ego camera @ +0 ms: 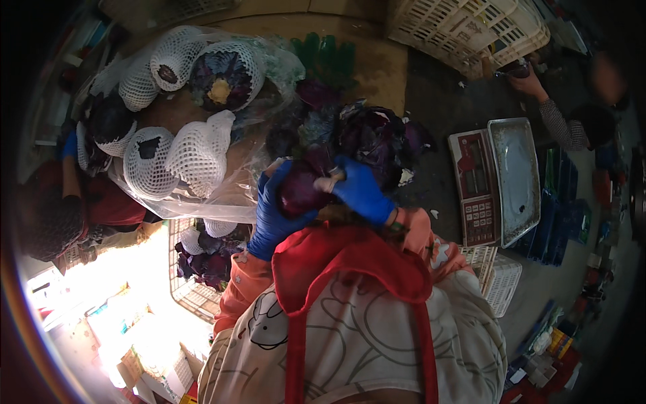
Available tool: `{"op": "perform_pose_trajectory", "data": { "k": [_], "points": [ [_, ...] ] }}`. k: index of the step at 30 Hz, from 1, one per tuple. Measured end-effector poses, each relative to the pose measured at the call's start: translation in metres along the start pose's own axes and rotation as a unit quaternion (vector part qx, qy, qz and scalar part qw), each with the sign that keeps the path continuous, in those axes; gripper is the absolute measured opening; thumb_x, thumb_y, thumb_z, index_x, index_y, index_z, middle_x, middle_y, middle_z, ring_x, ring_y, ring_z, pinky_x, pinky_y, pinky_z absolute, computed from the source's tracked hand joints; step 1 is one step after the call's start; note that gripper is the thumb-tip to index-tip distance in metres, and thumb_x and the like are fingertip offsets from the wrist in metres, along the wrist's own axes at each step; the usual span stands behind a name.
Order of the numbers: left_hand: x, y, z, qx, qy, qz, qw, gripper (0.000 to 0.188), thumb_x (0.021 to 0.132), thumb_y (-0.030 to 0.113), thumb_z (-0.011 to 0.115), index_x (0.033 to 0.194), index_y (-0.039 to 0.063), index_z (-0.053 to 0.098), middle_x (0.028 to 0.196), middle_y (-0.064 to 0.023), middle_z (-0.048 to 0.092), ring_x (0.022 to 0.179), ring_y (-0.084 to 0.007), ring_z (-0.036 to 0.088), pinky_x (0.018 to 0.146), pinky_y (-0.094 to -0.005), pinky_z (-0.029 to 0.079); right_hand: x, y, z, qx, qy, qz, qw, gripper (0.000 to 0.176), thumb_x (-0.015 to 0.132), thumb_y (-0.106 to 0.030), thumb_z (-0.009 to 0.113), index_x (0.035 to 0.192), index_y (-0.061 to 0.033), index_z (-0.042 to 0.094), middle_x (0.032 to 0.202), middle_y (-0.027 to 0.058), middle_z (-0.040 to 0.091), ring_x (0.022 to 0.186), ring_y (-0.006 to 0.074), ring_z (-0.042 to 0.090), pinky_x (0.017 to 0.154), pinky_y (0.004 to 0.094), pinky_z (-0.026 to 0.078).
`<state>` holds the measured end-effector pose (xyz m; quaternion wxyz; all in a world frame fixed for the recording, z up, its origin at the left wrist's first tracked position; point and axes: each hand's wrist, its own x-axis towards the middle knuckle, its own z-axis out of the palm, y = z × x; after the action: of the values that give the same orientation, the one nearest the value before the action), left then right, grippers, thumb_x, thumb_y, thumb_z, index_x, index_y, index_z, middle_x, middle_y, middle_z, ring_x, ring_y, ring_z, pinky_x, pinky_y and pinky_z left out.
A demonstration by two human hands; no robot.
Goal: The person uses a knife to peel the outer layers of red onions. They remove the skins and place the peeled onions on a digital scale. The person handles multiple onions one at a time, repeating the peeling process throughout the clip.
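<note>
A red cabbage is held close to my red apron. My left hand, in a blue glove, cups it from the left and below. On its right side my right hand, also blue-gloved, has its fingers closed around a short pale stub. Whether that stub is the cabbage's stem or a tool's handle, I cannot tell. Just beyond my hands lies a heap of loose dark purple cabbage leaves. Cabbages in white foam net sleeves rest on clear plastic film at the left.
A scale with a metal pan stands on the right. White plastic crates are at the far right; another crate holds leaves at lower left. Green gloves lie at the back. Two people are nearby.
</note>
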<state>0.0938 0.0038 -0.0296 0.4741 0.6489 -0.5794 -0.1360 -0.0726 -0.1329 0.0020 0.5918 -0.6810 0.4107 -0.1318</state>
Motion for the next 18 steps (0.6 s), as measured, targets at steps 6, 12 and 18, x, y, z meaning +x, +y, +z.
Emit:
{"op": "perform_pose_trajectory", "data": {
  "k": [6,12,18],
  "points": [
    [-0.008,-0.024,-0.008,-0.434,0.11,-0.211,0.869,0.089,0.068,0.026,0.084,0.143,0.006,0.039,0.137,-0.0148,0.049,0.126,-0.0315,0.048,0.109,-0.0444,0.038,0.043,0.054,-0.035,-0.12,0.213,-0.057,0.968,0.035,0.073,-0.027,0.081,0.086,-0.0017,0.06,0.069,0.0138,0.061,0.061,0.0291,0.057,0.057,0.0399,0.046],
    [0.001,-0.014,-0.015,-0.391,0.12,-0.288,0.866,0.064,0.091,0.043,0.058,0.143,0.009,0.04,0.142,-0.0126,0.047,0.127,-0.0312,0.049,0.109,-0.0489,0.038,0.032,-0.003,-0.06,-0.066,0.273,-0.128,0.951,0.057,0.074,-0.02,0.082,0.125,-0.0058,0.06,0.074,0.0041,0.059,0.061,0.0178,0.054,0.061,0.0318,0.047],
    [0.03,0.008,0.003,-0.695,0.115,-0.328,0.63,0.089,0.067,0.025,0.088,0.137,0.007,0.036,0.136,-0.0123,0.049,0.123,-0.0233,0.052,0.106,-0.0391,0.042,-0.001,-0.064,-0.046,0.086,0.008,-0.104,0.991,0.077,0.073,-0.015,0.084,0.141,-0.0079,0.048,0.098,0.0019,0.057,0.082,0.0074,0.052,0.073,0.023,0.046]
  ]
}}
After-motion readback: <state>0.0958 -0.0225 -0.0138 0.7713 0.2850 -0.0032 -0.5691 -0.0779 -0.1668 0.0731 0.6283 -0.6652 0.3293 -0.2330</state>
